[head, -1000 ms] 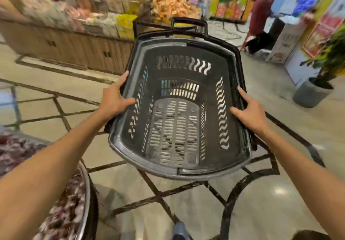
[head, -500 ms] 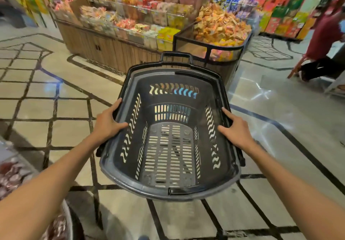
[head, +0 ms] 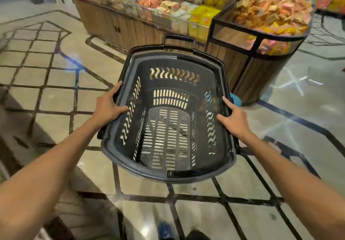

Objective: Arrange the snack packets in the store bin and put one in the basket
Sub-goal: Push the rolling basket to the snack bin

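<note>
The basket [head: 168, 174], dark slotted plastic with nothing in it, fills the centre of the frame, carried above the tiled floor [head: 46, 94]. The left hand [head: 107, 107] grips its left rim and the right hand [head: 236, 121] its right rim, thumbs inside. This looks like the approach step: the store bin [head: 261, 49] heaped with snack packets [head: 270, 6] stands at upper right, just beyond the basket. Next, probably set the basket down beside it to free both hands.

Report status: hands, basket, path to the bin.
Left hand and right hand each grip a side of the basket. Basket empty. Snack bin just ahead-right, nothing between.
</note>
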Demonstrator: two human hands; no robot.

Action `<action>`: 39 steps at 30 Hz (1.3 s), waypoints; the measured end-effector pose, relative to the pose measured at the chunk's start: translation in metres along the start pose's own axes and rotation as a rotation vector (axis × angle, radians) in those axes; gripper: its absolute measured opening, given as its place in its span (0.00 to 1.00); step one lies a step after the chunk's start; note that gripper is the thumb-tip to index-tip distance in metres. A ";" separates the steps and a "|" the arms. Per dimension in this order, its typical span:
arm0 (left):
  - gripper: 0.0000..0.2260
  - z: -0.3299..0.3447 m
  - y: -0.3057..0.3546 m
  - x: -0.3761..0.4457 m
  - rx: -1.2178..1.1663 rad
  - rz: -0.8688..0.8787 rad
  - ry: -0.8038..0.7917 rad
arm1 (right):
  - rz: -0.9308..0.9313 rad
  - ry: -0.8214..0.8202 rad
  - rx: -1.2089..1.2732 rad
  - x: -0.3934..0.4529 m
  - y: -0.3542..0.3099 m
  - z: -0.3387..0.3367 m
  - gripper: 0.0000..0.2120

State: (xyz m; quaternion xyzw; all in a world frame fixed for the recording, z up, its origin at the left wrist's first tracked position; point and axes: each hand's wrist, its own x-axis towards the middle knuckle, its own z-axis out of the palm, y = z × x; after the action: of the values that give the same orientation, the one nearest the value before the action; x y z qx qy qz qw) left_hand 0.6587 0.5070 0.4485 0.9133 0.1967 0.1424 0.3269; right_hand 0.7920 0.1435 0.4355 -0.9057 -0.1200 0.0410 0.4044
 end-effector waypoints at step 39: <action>0.39 0.331 -0.292 0.833 -0.015 0.105 -0.457 | 0.549 0.173 -0.048 0.698 0.112 0.407 0.34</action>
State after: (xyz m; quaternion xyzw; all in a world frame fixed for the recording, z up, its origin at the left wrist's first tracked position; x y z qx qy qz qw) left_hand 1.4444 0.9114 0.1209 0.9283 0.0687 -0.0498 0.3621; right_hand 1.4186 0.5405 0.0958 -0.9139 0.1635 0.0686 0.3652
